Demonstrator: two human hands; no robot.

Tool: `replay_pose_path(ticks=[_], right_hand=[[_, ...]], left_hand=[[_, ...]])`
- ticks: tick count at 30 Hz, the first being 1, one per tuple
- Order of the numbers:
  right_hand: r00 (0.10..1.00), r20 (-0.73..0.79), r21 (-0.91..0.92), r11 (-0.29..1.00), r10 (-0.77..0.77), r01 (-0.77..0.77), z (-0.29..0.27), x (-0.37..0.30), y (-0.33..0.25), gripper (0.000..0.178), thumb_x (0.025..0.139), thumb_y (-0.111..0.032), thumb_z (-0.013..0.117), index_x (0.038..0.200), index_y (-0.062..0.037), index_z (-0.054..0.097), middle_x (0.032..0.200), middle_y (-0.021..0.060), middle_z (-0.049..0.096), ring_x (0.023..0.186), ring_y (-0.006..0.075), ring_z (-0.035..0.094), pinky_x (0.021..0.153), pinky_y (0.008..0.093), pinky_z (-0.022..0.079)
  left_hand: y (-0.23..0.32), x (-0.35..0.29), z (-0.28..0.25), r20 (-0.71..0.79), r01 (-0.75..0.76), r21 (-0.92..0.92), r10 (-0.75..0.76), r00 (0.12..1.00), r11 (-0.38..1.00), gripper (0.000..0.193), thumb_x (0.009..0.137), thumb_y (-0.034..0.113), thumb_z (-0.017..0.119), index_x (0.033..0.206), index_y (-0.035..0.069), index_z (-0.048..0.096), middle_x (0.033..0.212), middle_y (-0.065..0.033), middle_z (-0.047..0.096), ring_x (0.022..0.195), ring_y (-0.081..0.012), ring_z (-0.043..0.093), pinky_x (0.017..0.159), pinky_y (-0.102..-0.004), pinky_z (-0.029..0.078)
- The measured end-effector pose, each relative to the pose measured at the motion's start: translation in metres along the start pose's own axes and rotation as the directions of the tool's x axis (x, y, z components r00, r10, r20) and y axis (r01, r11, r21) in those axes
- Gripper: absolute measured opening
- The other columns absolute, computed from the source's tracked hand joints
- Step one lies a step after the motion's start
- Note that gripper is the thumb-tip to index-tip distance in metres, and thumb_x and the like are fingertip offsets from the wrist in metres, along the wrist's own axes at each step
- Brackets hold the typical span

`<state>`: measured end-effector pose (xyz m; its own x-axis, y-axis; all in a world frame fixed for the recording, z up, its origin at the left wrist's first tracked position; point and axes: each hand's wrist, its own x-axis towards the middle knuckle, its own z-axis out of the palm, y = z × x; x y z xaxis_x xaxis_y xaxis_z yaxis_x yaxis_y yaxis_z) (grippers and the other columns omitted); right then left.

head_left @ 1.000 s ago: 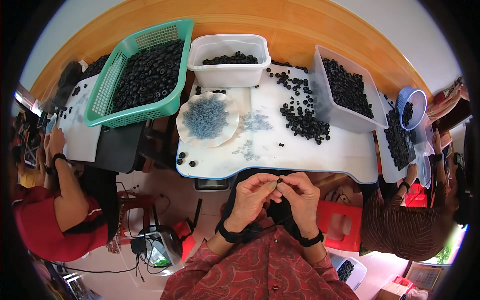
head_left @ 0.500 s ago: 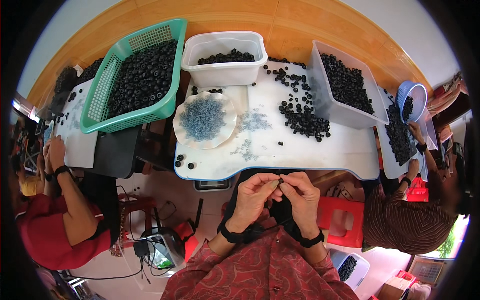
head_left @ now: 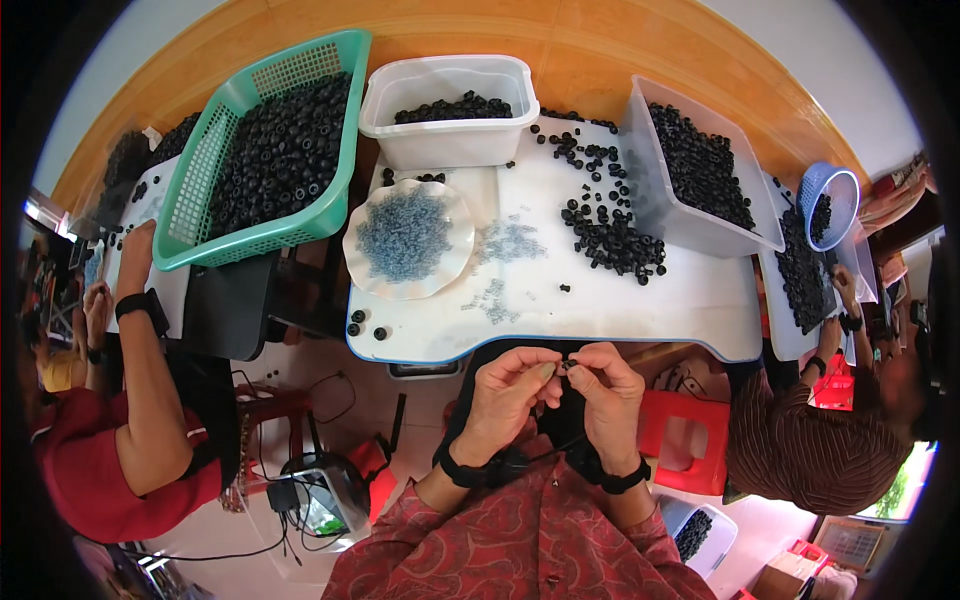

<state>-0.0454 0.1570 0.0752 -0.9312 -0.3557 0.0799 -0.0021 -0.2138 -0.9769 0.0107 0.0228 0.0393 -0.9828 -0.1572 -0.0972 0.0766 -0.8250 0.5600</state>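
Just off the table's front edge, a small black round part (head_left: 568, 365) is pinched between the thumb and fingers of my right hand (head_left: 610, 400). My left hand (head_left: 508, 392) is closed in a pinch close beside it; whatever its fingertips hold is too small to make out. Ahead on the white table (head_left: 660, 310) lie a pile of loose black parts (head_left: 618, 245) and a scatter of small clear pieces (head_left: 492, 300). A scalloped white plate (head_left: 358, 262) holds many bluish clear pieces (head_left: 405, 238).
A green basket (head_left: 345, 205), a white tub (head_left: 450, 150) and a translucent bin (head_left: 665, 225) hold black parts along the back. Co-workers sit on both sides, one in a red sleeve (head_left: 80, 450), one in a striped top (head_left: 800, 440). A red stool (head_left: 685, 440) stands at right.
My fingertips have drawn slightly apart, and the black part shows more plainly in my right hand. The left co-worker's arm has reached forward toward the green basket. The right co-worker's far hand has shifted.
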Motion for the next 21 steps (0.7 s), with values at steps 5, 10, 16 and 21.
replay_pose_path(ticks=[5, 10, 16, 21], right_hand=[[1.000, -0.015, -0.026, 1.000, -0.007, 0.007, 0.0019, 0.0024, -0.0013, 0.013, 0.086, 0.006, 0.067, 0.098, 0.0015, 0.069, 0.099, 0.0039, 0.060, 0.088, 0.0105, 0.060, 0.080, 0.0229, 0.048], [1.000, -0.013, -0.048, 0.999, -0.011, 0.010, 0.0003, 0.0061, -0.0036, 0.014, 0.086, 0.007, 0.067, 0.098, 0.0012, 0.070, 0.100, 0.0040, 0.059, 0.090, 0.0106, 0.059, 0.081, 0.0229, 0.048], [1.000, -0.002, -0.054, 0.998, -0.011, 0.011, -0.0006, 0.0075, -0.0028, 0.014, 0.086, 0.007, 0.067, 0.099, 0.0009, 0.070, 0.100, 0.0041, 0.059, 0.089, 0.0105, 0.058, 0.079, 0.0229, 0.049], [1.000, 0.014, -0.052, 0.999, -0.005, 0.006, 0.0002, 0.0095, -0.0020, 0.015, 0.086, 0.006, 0.067, 0.099, 0.0010, 0.069, 0.100, 0.0042, 0.059, 0.088, 0.0105, 0.058, 0.077, 0.0230, 0.049]], left_hand=[[-0.0007, 0.0023, -0.0036, 0.042, 0.015, -0.055, -0.013, 0.999, 0.998, 0.022, 0.098, 0.006, 0.057, 0.117, -0.003, 0.063, 0.096, -0.0099, 0.068, 0.081, -0.0140, 0.067, 0.072, -0.0292, 0.059], [0.0058, 0.0031, 0.0020, 0.071, 0.038, -0.067, -0.033, 0.997, 0.997, 0.026, 0.102, 0.008, 0.049, 0.123, -0.002, 0.060, 0.093, -0.0123, 0.070, 0.081, -0.0184, 0.068, 0.075, -0.0338, 0.058], [0.0024, 0.0057, -0.0022, 0.113, 0.017, -0.078, -0.008, 0.994, 0.997, 0.027, 0.102, 0.008, 0.049, 0.124, -0.002, 0.059, 0.097, -0.0120, 0.069, 0.084, -0.0181, 0.068, 0.076, -0.0340, 0.058], [0.0008, 0.0073, -0.0039, 0.104, 0.020, -0.086, -0.011, 0.995, 0.996, 0.026, 0.101, 0.006, 0.050, 0.124, -0.002, 0.059, 0.099, -0.0119, 0.068, 0.086, -0.0173, 0.067, 0.077, -0.0332, 0.058]])
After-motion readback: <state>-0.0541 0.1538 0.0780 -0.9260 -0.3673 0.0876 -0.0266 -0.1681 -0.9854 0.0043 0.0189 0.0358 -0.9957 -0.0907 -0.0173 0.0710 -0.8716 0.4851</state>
